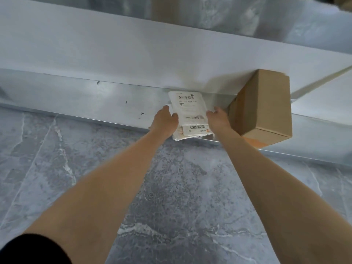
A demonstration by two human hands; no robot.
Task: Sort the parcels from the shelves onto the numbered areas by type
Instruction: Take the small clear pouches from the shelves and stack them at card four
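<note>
A: Where's the white mailer (pixel 190 109)?
B: On the shelf (pixel 114 103) lip. Left hand (pixel 164 119) grips its 9 o'clock edge, right hand (pixel 219 117) its 3 o'clock edge. It's flat and creased.
A: Labels?
B: Barcode and square code on top, digits too blurred to read. Second mailer (pixel 196 130) underneath has a barcode label. Brown box (pixel 264 105) sits at 3 o'clock.

On the shelf (pixel 76 96), the mailer stack (pixel 196 130) sits at the front edge, right of middle, with the top mailer (pixel 187 106) lying on the lower one. The box (pixel 264 107) is just right of the stack, same front edge. The left hand (pixel 164 121) holds the stack's left side, the right hand (pixel 219 119) its right side, between stack and box.
</note>
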